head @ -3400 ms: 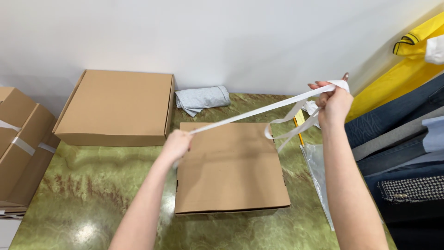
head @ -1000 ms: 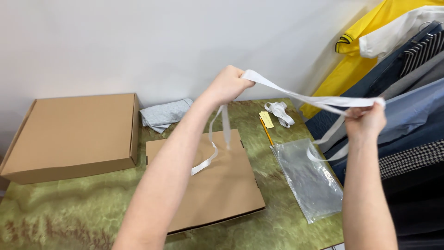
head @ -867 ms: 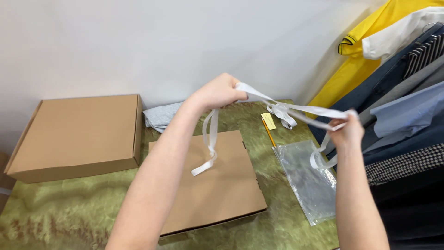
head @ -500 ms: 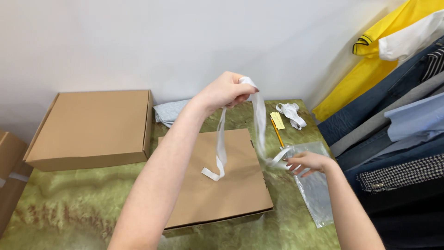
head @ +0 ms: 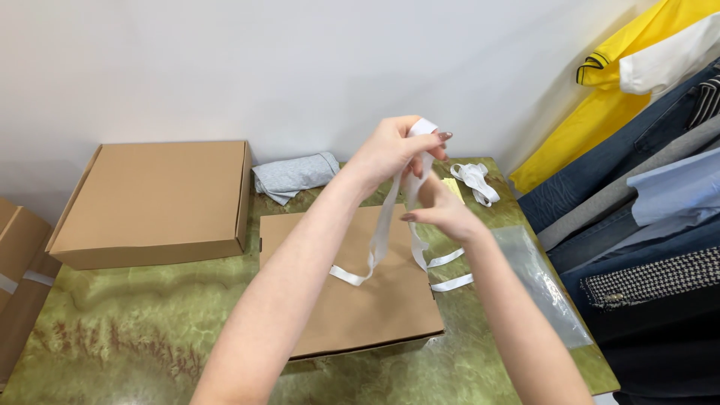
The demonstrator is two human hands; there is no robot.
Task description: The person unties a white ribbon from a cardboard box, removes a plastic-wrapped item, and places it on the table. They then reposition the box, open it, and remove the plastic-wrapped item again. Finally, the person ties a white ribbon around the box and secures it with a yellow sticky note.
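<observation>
Long white ribbon point(head: 381, 232), flat, narrow, slightly sheer, held in air above closed flat cardboard box point(head: 352, 300) on green marbled table point(head: 112, 337). Left hand point(head: 390, 150) raised, fingers pinched on ribbon's folded top. Right hand point(head: 442, 210) just below, fingers closed on same ribbon. Loose ends hang in loops, tips resting on box lid and table at box's right edge. Larger cardboard box point(head: 157, 199) at left. Folded grey cloth point(head: 294, 174) behind. Second ribbon bundle point(head: 475, 180) and clear plastic bag point(head: 544, 281) at right.

Both hands are raised close together, left hand point(head: 391, 148) above right hand point(head: 441, 211), fingers pinched.
</observation>
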